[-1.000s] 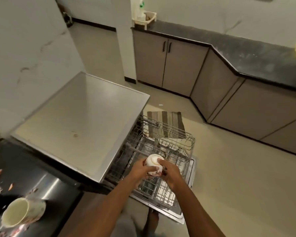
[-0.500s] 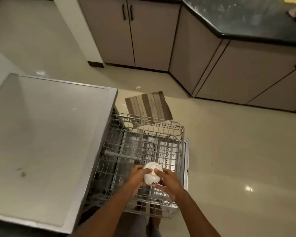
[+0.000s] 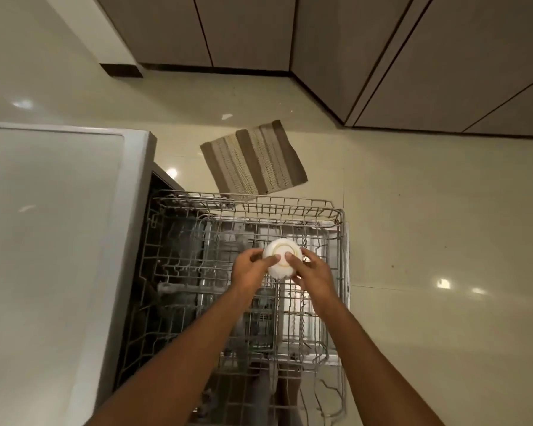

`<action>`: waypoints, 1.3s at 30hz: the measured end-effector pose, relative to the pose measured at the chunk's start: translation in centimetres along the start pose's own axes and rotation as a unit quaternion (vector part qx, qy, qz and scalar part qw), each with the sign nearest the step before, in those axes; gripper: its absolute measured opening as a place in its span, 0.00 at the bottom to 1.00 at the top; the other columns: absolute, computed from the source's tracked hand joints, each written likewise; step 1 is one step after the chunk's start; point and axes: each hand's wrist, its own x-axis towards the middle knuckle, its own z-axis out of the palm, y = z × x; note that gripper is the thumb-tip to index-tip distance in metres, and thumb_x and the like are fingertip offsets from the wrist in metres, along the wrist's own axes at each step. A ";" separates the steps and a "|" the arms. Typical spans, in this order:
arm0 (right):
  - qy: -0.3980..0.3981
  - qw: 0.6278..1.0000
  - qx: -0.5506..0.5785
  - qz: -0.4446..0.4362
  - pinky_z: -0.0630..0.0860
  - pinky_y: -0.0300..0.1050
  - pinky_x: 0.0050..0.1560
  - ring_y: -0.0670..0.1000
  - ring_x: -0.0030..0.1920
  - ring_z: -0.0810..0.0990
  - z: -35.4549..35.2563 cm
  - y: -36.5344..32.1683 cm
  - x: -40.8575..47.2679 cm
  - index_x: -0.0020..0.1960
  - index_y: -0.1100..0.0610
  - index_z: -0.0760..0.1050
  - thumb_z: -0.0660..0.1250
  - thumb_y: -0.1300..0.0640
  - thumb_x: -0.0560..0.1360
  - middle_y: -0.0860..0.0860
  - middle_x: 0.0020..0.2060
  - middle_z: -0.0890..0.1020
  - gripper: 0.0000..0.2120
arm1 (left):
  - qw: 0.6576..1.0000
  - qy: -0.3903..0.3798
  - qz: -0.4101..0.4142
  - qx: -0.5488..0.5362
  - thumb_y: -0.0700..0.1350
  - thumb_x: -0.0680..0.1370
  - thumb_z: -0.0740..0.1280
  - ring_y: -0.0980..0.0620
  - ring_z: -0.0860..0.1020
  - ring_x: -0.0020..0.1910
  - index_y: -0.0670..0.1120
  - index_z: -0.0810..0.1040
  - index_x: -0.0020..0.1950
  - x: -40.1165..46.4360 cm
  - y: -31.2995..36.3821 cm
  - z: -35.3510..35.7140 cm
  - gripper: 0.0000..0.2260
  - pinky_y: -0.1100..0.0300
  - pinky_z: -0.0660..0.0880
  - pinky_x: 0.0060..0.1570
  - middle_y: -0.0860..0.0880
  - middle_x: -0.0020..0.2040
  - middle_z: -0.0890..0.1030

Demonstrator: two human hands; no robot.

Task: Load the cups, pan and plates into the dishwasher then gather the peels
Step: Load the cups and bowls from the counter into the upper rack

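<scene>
A white cup [image 3: 283, 256] is turned upside down, its ringed base facing up. My left hand [image 3: 249, 272] grips it from the left and my right hand [image 3: 313, 275] grips it from the right, thumbs on the base. The cup hangs just over the pulled-out wire rack [image 3: 336, 229] of the open dishwasher, near the rack's middle right. The rack holds no dishes that I can see. No pan, plates or peels are in view.
The dishwasher's flat steel top [image 3: 50, 241] fills the left side. A striped brown mat [image 3: 253, 161] lies on the cream floor beyond the rack. Grey cabinet doors [image 3: 382, 56] run along the far side. Bare floor lies to the right.
The camera has tilted down and closer over the rack; the counter with the second cup has left the view. Both hands have kept hold of the cup, now base up over the rack.
</scene>
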 end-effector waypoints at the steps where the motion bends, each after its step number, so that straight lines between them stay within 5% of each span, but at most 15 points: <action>1: 0.018 1.000 -0.020 -0.008 0.85 0.56 0.54 0.55 0.51 0.87 0.1 0.0 1.2 0.66 0.51 0.76 0.81 0.47 0.70 0.55 0.54 0.85 0.28 | 1.000 0.008 0.005 0.015 0.45 0.71 0.79 0.47 0.83 0.52 0.43 0.80 0.62 1.0 0.1 0.4 0.21 0.48 0.82 0.55 0.47 0.54 0.84; 10: 0.112 0.980 -0.137 -0.087 0.85 0.54 0.50 0.50 0.49 0.85 0.6 0.8 6.9 0.61 0.49 0.75 0.76 0.39 0.73 0.49 0.51 0.84 0.24 | 0.996 0.026 0.050 0.071 0.52 0.75 0.74 0.48 0.82 0.54 0.46 0.81 0.64 6.1 -0.8 3.2 0.20 0.48 0.81 0.56 0.46 0.59 0.81; 15: 0.166 0.957 -0.195 -0.134 0.84 0.47 0.41 0.50 0.47 0.84 2.2 0.7 7.4 0.64 0.50 0.78 0.70 0.34 0.75 0.50 0.50 0.83 0.25 | 0.989 0.048 0.071 0.122 0.50 0.80 0.70 0.50 0.75 0.58 0.43 0.78 0.67 7.1 -0.4 3.9 0.18 0.64 0.74 0.54 0.47 0.64 0.68; 18: 0.199 0.931 -0.279 -0.124 0.73 0.40 0.47 0.49 0.47 0.76 2.7 0.0 7.4 0.69 0.52 0.77 0.64 0.37 0.80 0.54 0.62 0.75 0.25 | 0.990 0.027 0.069 0.121 0.52 0.80 0.69 0.49 0.74 0.62 0.41 0.76 0.70 7.6 -0.2 4.1 0.22 0.54 0.74 0.65 0.49 0.64 0.65; 21: 0.208 0.925 -0.301 -0.105 0.71 0.43 0.50 0.53 0.50 0.78 2.5 -0.2 7.9 0.71 0.53 0.76 0.60 0.37 0.82 0.55 0.66 0.68 0.26 | 0.982 0.012 0.090 0.165 0.52 0.82 0.66 0.50 0.75 0.58 0.40 0.75 0.70 7.8 0.0 4.4 0.22 0.47 0.77 0.62 0.51 0.59 0.66; 28: 0.130 0.933 -0.312 -0.122 0.69 0.45 0.59 0.55 0.67 0.75 0.8 0.7 9.8 0.77 0.50 0.70 0.52 0.39 0.85 0.53 0.71 0.71 0.26 | 0.958 0.018 0.124 0.259 0.54 0.85 0.56 0.52 0.71 0.52 0.42 0.76 0.69 8.3 1.0 5.5 0.21 0.61 0.68 0.60 0.48 0.61 0.65; 32: 0.108 0.932 -0.323 -0.121 0.70 0.56 0.71 0.58 0.72 0.71 0.0 1.0 9.9 0.81 0.49 0.62 0.48 0.37 0.85 0.55 0.75 0.70 0.29 | 0.942 -0.002 0.131 0.309 0.53 0.86 0.53 0.54 0.69 0.54 0.40 0.75 0.68 8.1 1.3 5.0 0.22 0.64 0.63 0.60 0.46 0.68 0.61; 39: 0.096 0.891 -0.410 -0.168 0.68 0.56 0.71 0.58 0.76 0.68 -2.0 0.1 5.6 0.82 0.52 0.57 0.50 0.42 0.86 0.55 0.78 0.67 0.27 | 0.912 0.016 0.176 0.370 0.49 0.85 0.57 0.54 0.73 0.54 0.41 0.78 0.63 3.1 0.4 2.3 0.16 0.63 0.72 0.51 0.46 0.66 0.65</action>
